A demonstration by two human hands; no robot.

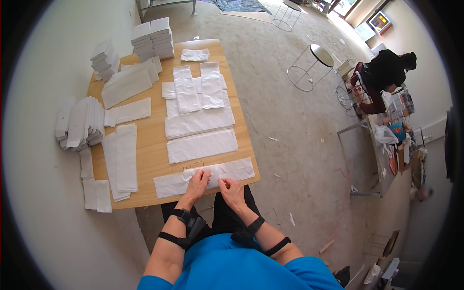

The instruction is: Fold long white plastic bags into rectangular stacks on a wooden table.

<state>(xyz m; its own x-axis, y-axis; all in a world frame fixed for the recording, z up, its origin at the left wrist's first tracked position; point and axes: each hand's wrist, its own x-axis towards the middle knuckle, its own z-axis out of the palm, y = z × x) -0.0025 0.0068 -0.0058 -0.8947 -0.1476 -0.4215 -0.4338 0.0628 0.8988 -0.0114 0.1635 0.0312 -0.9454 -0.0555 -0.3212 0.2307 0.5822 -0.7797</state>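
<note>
A long, flat white strip (238, 169), like folded paper or thin plastic, lies along the table's near edge. My left hand (197, 183) is closed on the middle of it, fingers pinched together. Just to the right, my right hand (232, 191) pinches the strip's near edge between thumb and fingers. A similar wide white strip (203, 146) lies flat beyond my hands. Farther off, two narrower white pieces (186, 89) rest across more wide strips (200, 121).
The wooden table (153, 140) carries white stacks (84, 121) along its left side and a tall pile (153, 38) at the far left. A wall borders it on the left. Round stools (321, 55) stand on the floor. At right, a person (384, 70) sits by a cluttered table (379, 159).
</note>
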